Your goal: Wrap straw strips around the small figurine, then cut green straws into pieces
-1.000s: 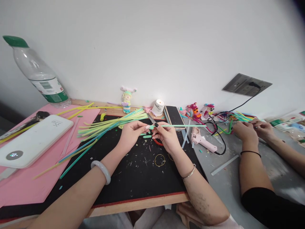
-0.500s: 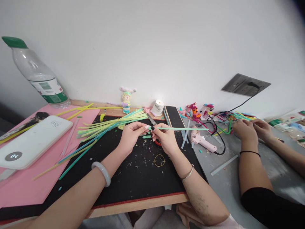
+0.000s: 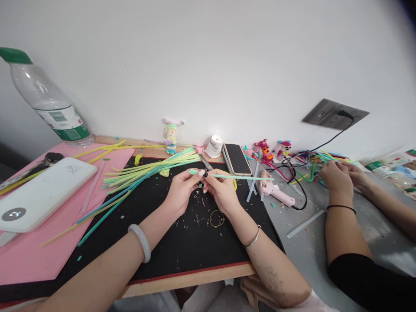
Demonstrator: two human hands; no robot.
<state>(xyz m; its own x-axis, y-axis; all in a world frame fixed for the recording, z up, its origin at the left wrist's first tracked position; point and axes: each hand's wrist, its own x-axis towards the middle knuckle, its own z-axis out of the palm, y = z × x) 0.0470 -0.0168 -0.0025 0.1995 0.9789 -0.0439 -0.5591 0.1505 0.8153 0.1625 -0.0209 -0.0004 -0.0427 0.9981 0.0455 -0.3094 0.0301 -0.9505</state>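
My left hand point(image 3: 182, 189) and my right hand point(image 3: 222, 189) meet over the black mat point(image 3: 182, 242). Both pinch one long mint-green pipe cleaner point(image 3: 242, 177) that runs out to the right. The left fingers hold its near end, where the tip pokes out. The right fingers grip it just beside them. A bundle of green, yellow and blue pipe cleaners point(image 3: 146, 171) lies fanned out on the mat to the left. Small scissors point(image 3: 206, 162) rest just behind my hands.
A phone point(image 3: 237, 158), a white tape roll point(image 3: 215, 146), a pink glue gun point(image 3: 276, 193) and small pipe-cleaner figures point(image 3: 170, 134) stand behind. A white power bank point(image 3: 42, 190) lies on pink paper point(image 3: 29, 255) by a bottle point(image 3: 48, 102). Another person's hands point(image 3: 338, 177) work at right.
The pipe cleaner has slid left through my fingers, so its right end sits nearer. Both hands shifted slightly left and lower. The other person's hands stay in place.
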